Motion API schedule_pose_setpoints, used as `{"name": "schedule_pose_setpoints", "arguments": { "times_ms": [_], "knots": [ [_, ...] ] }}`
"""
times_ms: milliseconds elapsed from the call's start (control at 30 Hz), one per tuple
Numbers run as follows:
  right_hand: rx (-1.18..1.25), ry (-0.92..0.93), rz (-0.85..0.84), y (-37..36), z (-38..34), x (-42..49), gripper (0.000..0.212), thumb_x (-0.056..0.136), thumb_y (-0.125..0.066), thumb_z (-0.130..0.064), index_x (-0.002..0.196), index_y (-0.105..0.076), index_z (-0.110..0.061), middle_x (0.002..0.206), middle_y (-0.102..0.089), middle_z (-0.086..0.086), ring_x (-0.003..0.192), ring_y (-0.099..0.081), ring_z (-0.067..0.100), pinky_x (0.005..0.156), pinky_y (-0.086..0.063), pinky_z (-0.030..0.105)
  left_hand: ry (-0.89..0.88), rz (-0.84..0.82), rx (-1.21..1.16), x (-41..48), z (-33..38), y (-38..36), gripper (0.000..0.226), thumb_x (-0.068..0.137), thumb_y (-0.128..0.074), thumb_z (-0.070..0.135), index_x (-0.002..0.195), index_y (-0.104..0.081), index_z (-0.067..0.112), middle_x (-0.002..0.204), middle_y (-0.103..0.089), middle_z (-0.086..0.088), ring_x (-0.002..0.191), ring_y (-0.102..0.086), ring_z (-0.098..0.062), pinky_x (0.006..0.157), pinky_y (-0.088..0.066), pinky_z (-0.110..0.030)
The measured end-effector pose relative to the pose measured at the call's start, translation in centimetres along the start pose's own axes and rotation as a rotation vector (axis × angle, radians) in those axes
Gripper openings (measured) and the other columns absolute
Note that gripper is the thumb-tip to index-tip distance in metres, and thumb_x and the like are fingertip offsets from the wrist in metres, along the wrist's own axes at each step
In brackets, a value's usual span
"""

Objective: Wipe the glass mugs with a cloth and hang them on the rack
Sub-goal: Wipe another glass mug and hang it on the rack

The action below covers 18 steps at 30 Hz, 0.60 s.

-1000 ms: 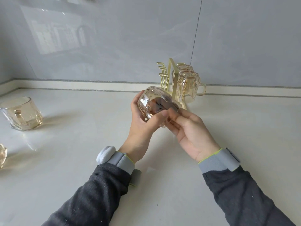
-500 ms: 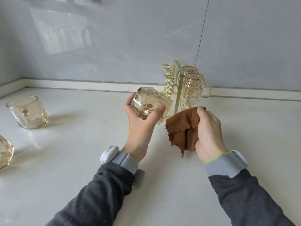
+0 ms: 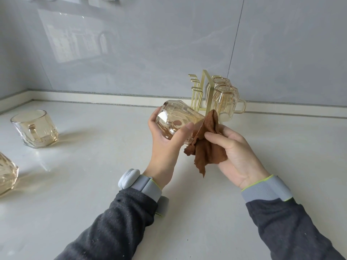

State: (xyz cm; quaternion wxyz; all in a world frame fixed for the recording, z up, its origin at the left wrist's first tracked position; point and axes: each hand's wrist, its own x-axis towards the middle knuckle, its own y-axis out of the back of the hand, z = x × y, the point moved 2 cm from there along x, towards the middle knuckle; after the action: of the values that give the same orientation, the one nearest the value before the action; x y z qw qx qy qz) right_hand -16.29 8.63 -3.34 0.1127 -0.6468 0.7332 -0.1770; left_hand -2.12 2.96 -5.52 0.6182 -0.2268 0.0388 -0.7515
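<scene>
Two hung mugs (image 3: 226, 102) sit upside down on the gold rack (image 3: 202, 91) at the back of the counter (image 3: 93, 194). A third mug (image 3: 178, 122) lies tilted on its side in the left hand (image 3: 165, 147), whose grip wraps its body, just in front of the rack. The right hand (image 3: 240, 154) has its grip pinched on the brown cloth (image 3: 206, 149), which touches that mug's rim. Wiping looks under way, hanging not yet done. An upright mug (image 3: 35, 128) and a cut-off mug (image 3: 6, 173) wait at the left, so I judge the job roughly halfway.
</scene>
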Motion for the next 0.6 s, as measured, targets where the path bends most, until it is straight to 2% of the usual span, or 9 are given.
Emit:
{"name": "schedule_pose_setpoints", "arguments": {
  "times_ms": [100,167,267,367,433,500,600],
  "knots": [
    [-0.006,0.017,-0.071,-0.60,-0.04,-0.18,0.023,0.083,-0.061,-0.013,0.100,-0.077,-0.009,0.096,-0.070,0.023,0.074,-0.069,0.037,0.069,-0.050,0.049,-0.004,-0.024,-0.009,-0.01,0.04,-0.03,0.092,0.066,-0.083,0.044,0.143,-0.033,0.036,0.135,-0.064,-0.013,0.123,-0.066,-0.032,0.092,-0.055,-0.036],
    [0.012,0.009,-0.084,-0.68,0.05,-0.12,0.026,0.086,-0.060,-0.015,0.105,-0.076,-0.008,0.097,-0.068,0.024,0.077,-0.067,0.037,0.071,-0.048,0.048,-0.012,-0.029,-0.017,0.01,0.11,0.00,0.092,0.067,-0.082,0.043,0.144,-0.033,0.035,0.137,-0.063,-0.015,0.123,-0.066,-0.031,0.091,-0.055,-0.036],
    [0.061,-0.002,-0.118,-0.62,0.56,0.17,0.035,0.092,-0.058,-0.018,0.121,-0.069,-0.003,0.113,-0.060,0.027,0.091,-0.055,0.039,0.074,-0.043,0.044,-0.014,-0.038,-0.046,-0.06,0.16,-0.16,0.092,0.066,-0.082,0.040,0.144,-0.033,0.031,0.134,-0.064,-0.014,0.114,-0.067,-0.026,0.084,-0.055,-0.031],
    [0.101,-0.017,-0.169,-0.64,0.60,0.30,0.040,0.094,-0.053,-0.018,0.131,-0.066,-0.008,0.119,-0.058,0.023,0.095,-0.047,0.034,0.068,-0.042,0.039,-0.019,-0.064,-0.060,-0.11,0.03,-0.35,0.090,0.065,-0.080,0.038,0.142,-0.034,0.030,0.124,-0.066,-0.009,0.108,-0.067,-0.023,0.079,-0.056,-0.027],
    [0.119,-0.021,-0.218,-0.55,0.48,0.25,0.043,0.092,-0.049,-0.018,0.130,-0.068,-0.013,0.121,-0.059,0.021,0.102,-0.043,0.036,0.068,-0.041,0.040,-0.024,-0.094,-0.057,-0.08,-0.05,-0.36,0.091,0.066,-0.080,0.036,0.144,-0.033,0.029,0.122,-0.067,-0.009,0.107,-0.067,-0.022,0.078,-0.056,-0.026],
    [0.153,-0.019,-0.260,-0.53,0.33,0.14,0.045,0.088,-0.049,-0.017,0.127,-0.071,-0.015,0.128,-0.059,0.020,0.108,-0.042,0.037,0.075,-0.041,0.042,-0.013,-0.121,-0.057,-0.11,-0.02,-0.42,0.092,0.066,-0.079,0.036,0.145,-0.032,0.027,0.118,-0.067,-0.010,0.102,-0.067,-0.022,0.077,-0.056,-0.027],
    [0.167,0.005,-0.316,-0.64,0.32,0.20,0.049,0.081,-0.059,-0.020,0.129,-0.069,-0.014,0.139,-0.058,0.021,0.120,-0.047,0.037,0.092,-0.038,0.047,0.016,-0.148,-0.061,-0.08,-0.09,-0.51,0.092,0.064,-0.077,0.035,0.144,-0.034,0.024,0.110,-0.066,-0.009,0.096,-0.066,-0.020,0.078,-0.056,-0.029]
  ]
}}
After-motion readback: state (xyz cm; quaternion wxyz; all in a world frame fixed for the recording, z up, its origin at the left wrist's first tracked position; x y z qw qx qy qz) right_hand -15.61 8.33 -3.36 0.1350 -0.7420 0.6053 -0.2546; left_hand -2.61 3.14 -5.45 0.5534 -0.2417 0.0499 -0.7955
